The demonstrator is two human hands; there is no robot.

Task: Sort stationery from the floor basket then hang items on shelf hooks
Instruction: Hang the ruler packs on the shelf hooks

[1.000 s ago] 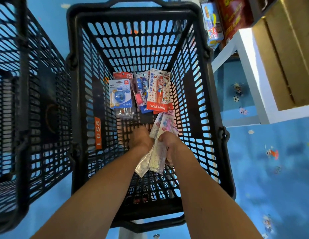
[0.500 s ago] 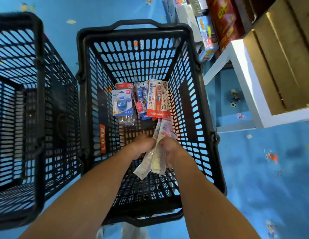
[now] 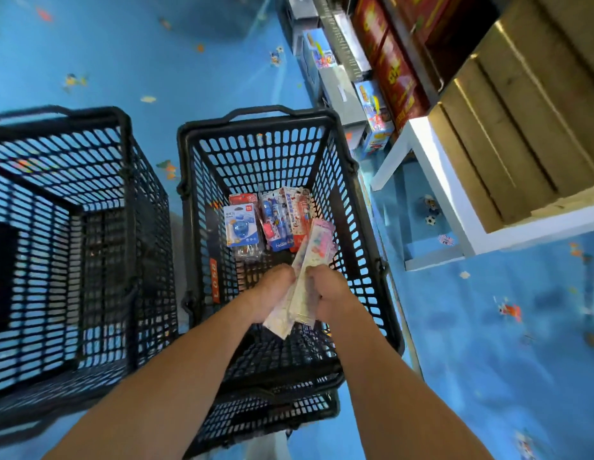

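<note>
A black mesh basket (image 3: 372, 273) stands on the blue floor below me. Above it, my left hand (image 3: 272, 290) and my right hand (image 3: 329, 290) both grip a bundle of long pale stationery packs (image 3: 309, 260), pink at the far end. On the basket's bottom lie a blue carded pack (image 3: 240, 228), a red-topped pack (image 3: 243, 198) behind it, a blue pen pack (image 3: 278, 224) and a red and white pen pack (image 3: 297, 210). My fingers are hidden under the bundle.
A second black mesh basket (image 3: 129, 247) stands to the left. At right, a white shelf unit (image 3: 455, 200) carries wooden crates (image 3: 508, 127). Red boxes (image 3: 395, 68) and toy boxes (image 3: 372, 111) line the shelf's foot beyond it.
Both hands have risen out of the basket with the bundle of packs. My view has pulled back and up, so the baskets look smaller and more of the shelf shows.
</note>
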